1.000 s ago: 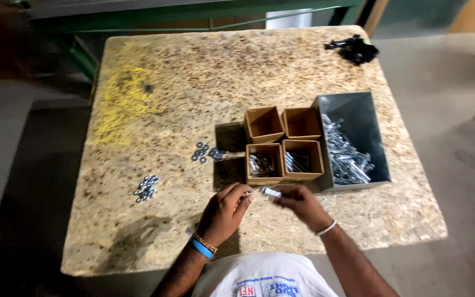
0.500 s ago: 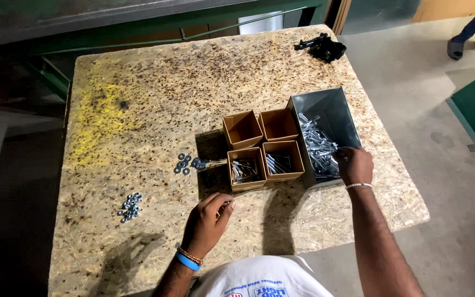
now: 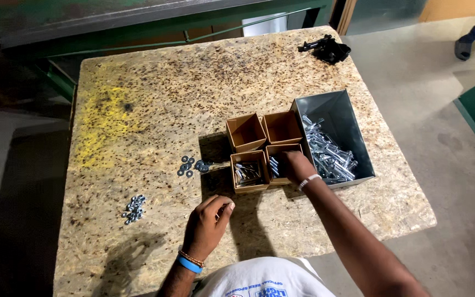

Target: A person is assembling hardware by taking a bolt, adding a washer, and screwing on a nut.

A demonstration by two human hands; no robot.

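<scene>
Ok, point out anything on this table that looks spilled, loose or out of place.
Two loose heaps lie on the bare table outside the boxes: dark washers left of the brown boxes, and small silvery nuts further left. A yellow stain marks the board. The black tool sits alone at the far edge.

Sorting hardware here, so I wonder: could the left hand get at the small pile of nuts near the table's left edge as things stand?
Probably yes. The left hand rests on the table, and bare board lies between it and the pile of nuts; nothing stands in the way.
</scene>
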